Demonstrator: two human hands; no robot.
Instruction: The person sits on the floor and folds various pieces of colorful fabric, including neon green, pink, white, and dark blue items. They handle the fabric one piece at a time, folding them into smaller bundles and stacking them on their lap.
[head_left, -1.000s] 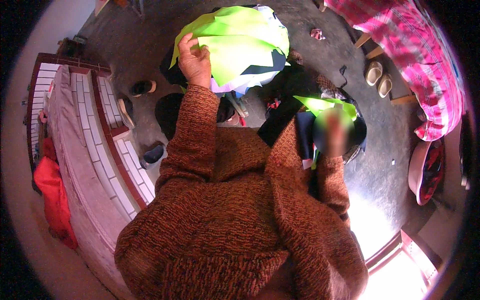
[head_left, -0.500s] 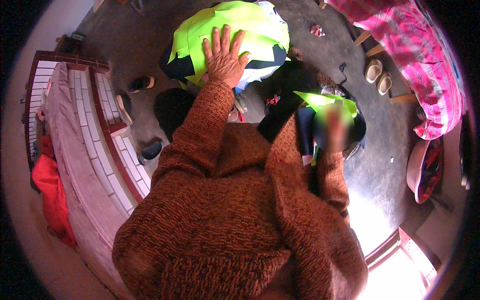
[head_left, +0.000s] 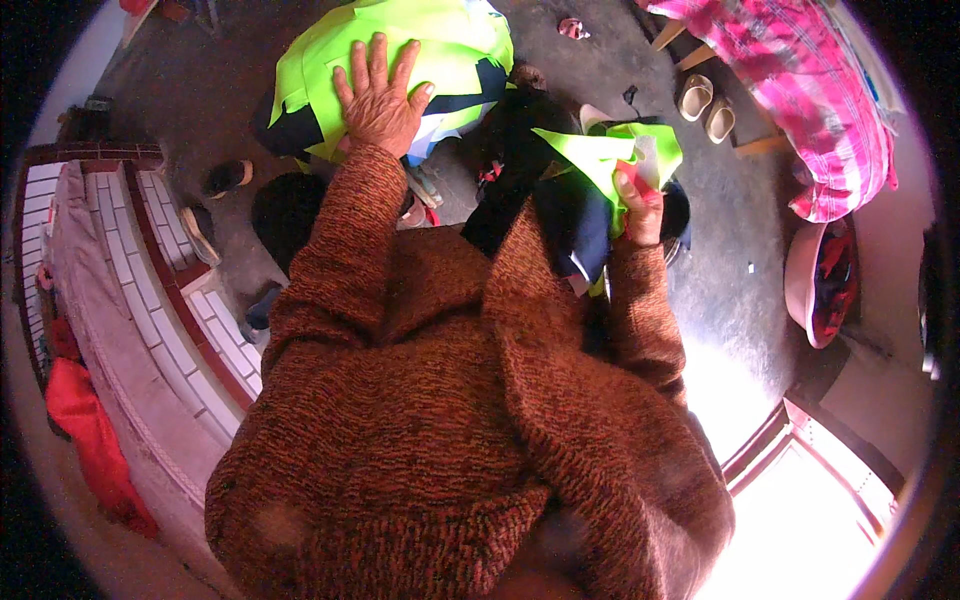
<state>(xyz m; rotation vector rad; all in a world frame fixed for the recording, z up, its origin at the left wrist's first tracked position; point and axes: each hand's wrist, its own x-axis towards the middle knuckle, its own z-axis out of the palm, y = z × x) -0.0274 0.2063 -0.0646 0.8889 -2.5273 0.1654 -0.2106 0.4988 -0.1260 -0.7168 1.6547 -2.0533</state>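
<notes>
At the upper left of centre in the head view, a rounded heap of smooth neon-yellow, navy and pale cloth pieces (head_left: pixel 437 45) shows overlapping, angular edges; the left hand (head_left: pixel 383 112) lies on it, grip spread wide, clutching nothing. Right of centre, the right hand's (head_left: pixel 643 213) grip is closed on a pointed neon-yellow cloth piece (head_left: pixel 592 155).
</notes>
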